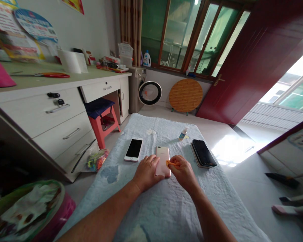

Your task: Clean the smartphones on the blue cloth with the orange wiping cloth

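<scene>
A pink phone (162, 159) lies back-up on a pale blue cloth (151, 208) spread over a low surface. My left hand (146, 172) rests on the phone's left edge with fingers curled against it. My right hand (182, 171) pinches a small orange cloth (172, 163) and presses it on the phone's right side. A white phone (133, 149) lies screen-up to the left. A stack of dark phones (203, 153) lies to the right. A small spray bottle (183, 133) stands further back.
A desk with drawers (47, 111) and a red stool (102, 117) stand at left. A washing machine (143, 90) and a round wooden tabletop (186, 95) are by the far wall. A bin with waste (27, 210) sits at near left. A broom (282, 178) lies at right.
</scene>
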### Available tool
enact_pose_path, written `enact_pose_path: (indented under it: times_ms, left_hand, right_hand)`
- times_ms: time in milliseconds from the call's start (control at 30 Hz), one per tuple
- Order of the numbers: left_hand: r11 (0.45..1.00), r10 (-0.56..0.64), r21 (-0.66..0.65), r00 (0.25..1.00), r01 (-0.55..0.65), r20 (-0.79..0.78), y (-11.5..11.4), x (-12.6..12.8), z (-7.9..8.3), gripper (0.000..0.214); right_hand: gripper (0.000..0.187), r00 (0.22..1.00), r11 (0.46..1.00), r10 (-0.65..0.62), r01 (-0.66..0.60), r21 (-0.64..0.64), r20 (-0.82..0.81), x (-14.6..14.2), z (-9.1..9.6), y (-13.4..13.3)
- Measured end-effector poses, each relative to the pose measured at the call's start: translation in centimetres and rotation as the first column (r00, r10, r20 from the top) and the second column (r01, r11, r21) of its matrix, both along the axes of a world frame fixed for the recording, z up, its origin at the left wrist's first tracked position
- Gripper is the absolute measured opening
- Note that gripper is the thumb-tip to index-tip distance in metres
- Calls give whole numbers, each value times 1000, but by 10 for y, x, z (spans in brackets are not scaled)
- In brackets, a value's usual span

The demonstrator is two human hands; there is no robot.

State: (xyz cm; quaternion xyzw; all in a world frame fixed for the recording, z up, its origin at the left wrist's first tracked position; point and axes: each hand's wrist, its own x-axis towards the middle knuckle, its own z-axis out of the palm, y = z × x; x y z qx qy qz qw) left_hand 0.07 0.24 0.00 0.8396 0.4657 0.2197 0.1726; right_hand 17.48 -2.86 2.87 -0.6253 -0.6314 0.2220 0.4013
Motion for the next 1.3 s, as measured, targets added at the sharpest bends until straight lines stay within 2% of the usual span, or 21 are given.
enact_pose_path:
  times_ms: [100, 167, 433, 667, 800, 1000, 1167, 1300]
  left_hand:
    - [1000, 17, -1, 1000, -17, 7, 0, 1, -3, 54]
    - [1000, 25, -6, 1000, -25, 9, 1, 1, -3, 60]
    - [999, -23, -29, 1000, 22, -3, 3, -2, -3, 79]
    - [998, -21, -53, 999, 23, 30, 4, -3, -1, 80]
    - [998, -20, -54, 999, 22, 38, 5, -3, -1, 83]
    - [998, -59, -28, 997, 61, 56, 7, -4, -3, 69]
    - [998, -63, -9, 996, 63, 60, 8, -4, -5, 65]
    - [998, -68, -14, 997, 69, 47, 8, -4, -5, 66]
  right_hand:
    - [6, 996, 999, 53, -53, 0, 78, 1, 13, 10]
    - [6, 989, 998, 70, -69, -17, 128, 1, 14, 18]
    - [10, 967, 996, 85, -81, -27, 242, -4, -17, 34]
    - [16, 913, 988, 151, -156, -18, 380, -6, -24, 29]
    - [11, 911, 984, 168, -175, -16, 377, -5, -27, 28]
    - [22, 907, 979, 198, -205, -22, 372, -2, -24, 27]
    - [14, 883, 968, 243, -248, -41, 401, 0, -22, 22]
    - [23, 907, 976, 218, -212, -55, 359, -2, -22, 23]
